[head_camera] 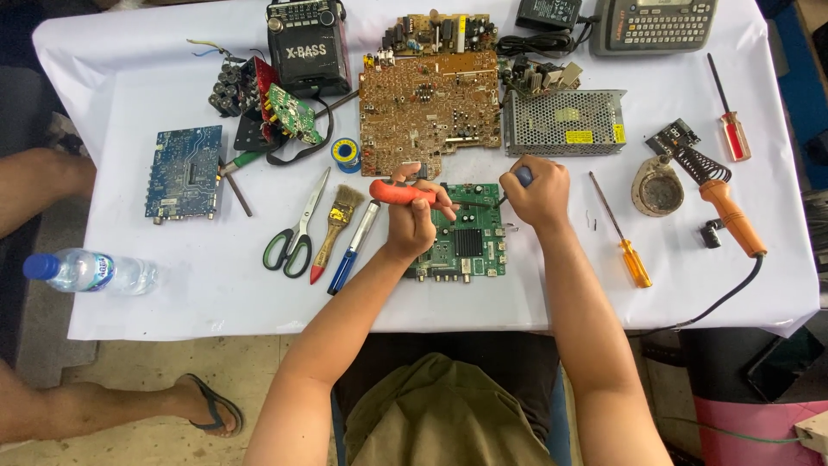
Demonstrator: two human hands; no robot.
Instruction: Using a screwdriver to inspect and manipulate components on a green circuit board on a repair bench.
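The left hand (414,216) is closed around an orange-handled tool (401,192), which lies crosswise above the green circuit board (466,233) with its handle pointing toward nine o'clock. The right hand (536,192) is wrapped around a blue-handled tool (523,176), whose thin dark shaft slants down toward the board's upper right corner; the tip is too small to make out. The board lies flat on the white tablecloth (172,285), directly before the person, partly hidden under the left wrist.

At twelve o'clock from the board sits a large brown circuit board (429,108), and at one o'clock a perforated metal power supply (565,121). At three o'clock lies a yellow-handled screwdriver (623,233), and farther out a soldering iron (729,211) with an orange grip beside its round stand (657,185). At nine o'clock lie a blue pen-like tool (354,246), a paintbrush (336,226) and scissors (297,233).

The likely risk is a slip: both tools meet over a densely populated board that nothing clamps down, so a push from either hand could skid a tip across small components or shift the board on the cloth. The soldering iron's cord trails off the table edge at four o'clock, and a snag there could drag the iron.
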